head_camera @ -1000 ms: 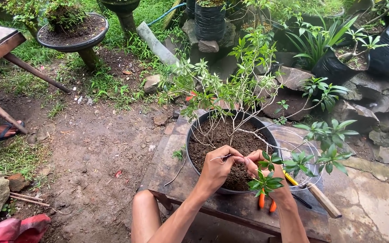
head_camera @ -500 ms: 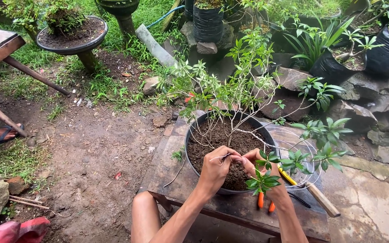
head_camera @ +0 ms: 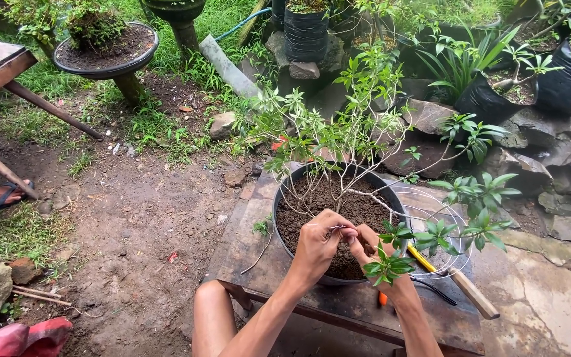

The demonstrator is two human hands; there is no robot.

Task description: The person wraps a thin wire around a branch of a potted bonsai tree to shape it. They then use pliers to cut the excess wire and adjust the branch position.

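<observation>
One round black pot [head_camera: 285, 218] of crumbly dark soil sits on a worn wooden bench [head_camera: 259, 258]. Over its near rim, two hands pinch one thin wire [head_camera: 322, 225]: left hand [head_camera: 318, 248], right hand [head_camera: 369, 243], both narrowly curled. Neither has shifted since before.

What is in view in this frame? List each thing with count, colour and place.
Round pot: one, black, on the wooden bench, filled with brown soil.
Small tree: one, thin pale branches, green leaves, in the pot.
Wire: thin, silvery, between both hands.
Wire coil: one, silvery, right of the pot.
Wooden bench: one, brown, centre.
Wooden handle: one, tan, on the bench at right.
Shallow planter: one, dark, top left.
Grow bags: several, black, along the back.
Left hand: over the soil, pinching the wire.
Right hand: beside it, on the wire.
</observation>
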